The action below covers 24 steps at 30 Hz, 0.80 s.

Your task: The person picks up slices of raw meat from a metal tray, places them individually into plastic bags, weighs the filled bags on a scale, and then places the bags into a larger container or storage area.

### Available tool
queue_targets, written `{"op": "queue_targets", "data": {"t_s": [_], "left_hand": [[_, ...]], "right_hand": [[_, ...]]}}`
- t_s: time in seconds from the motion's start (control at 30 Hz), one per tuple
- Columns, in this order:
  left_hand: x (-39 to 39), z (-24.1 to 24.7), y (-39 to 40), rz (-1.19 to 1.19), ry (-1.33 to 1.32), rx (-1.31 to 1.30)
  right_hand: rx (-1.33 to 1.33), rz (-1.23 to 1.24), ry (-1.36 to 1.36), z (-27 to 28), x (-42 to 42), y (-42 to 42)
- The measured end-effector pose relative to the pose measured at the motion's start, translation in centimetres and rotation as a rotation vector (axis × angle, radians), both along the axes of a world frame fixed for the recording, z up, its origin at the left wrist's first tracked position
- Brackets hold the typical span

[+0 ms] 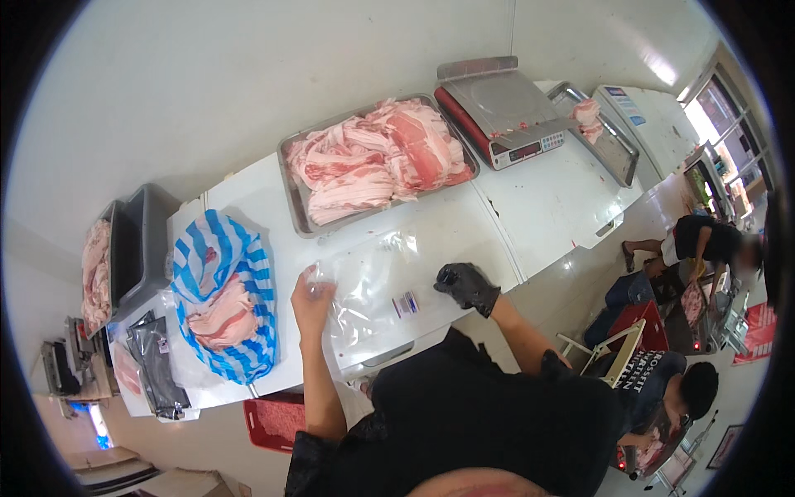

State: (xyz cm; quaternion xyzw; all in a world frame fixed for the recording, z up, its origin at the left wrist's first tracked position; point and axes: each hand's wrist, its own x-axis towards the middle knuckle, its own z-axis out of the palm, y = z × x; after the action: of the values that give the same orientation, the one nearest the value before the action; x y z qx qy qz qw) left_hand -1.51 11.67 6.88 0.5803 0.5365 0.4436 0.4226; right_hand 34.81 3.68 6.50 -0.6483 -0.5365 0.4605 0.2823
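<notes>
My bare left hand (312, 297) pinches a transparent plastic bag (366, 282) at its left end. The bag lies over the white table top, shiny with creases, and bears a small printed label (405, 304). My right hand (467, 289), in a black glove, hovers to the right of the bag with curled fingers; whether anything is inside them is hidden. Behind the bag, thin slices of raw, fatty meat (413, 143) fill a metal tray (302, 214). Left of my left hand, a blue-and-white striped plastic bag (264, 298) gapes around more sliced meat (227, 317).
A red digital scale (509, 112) stands right of the tray, beside another metal tray (615, 158) with some meat. Grey bins (149, 242) and black packaging (155, 360) are at left. A red crate (273, 422) sits below the table. Two people (708, 242) work at right.
</notes>
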Motion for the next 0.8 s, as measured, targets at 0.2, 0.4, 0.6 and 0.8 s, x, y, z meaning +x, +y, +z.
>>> {"op": "queue_targets", "data": {"t_s": [0.2,0.4,0.6,0.8], "left_hand": [[1.1,2.3,2.0,0.124,0.333,0.018],[3.8,4.1,-0.3,0.521,0.656,0.385],[11.4,1.0,-8.5,0.416,0.370,0.325],[19.0,0.4,-11.7,0.169,0.233,0.234]], "right_hand": [[0.527,-0.075,-0.436,4.8,7.8,11.1],[0.584,-0.022,-0.687,6.2,10.1,29.7],[0.461,0.261,-1.135,7.1,7.9,33.1],[0.551,-0.002,-1.010,8.5,6.7,31.3]]}}
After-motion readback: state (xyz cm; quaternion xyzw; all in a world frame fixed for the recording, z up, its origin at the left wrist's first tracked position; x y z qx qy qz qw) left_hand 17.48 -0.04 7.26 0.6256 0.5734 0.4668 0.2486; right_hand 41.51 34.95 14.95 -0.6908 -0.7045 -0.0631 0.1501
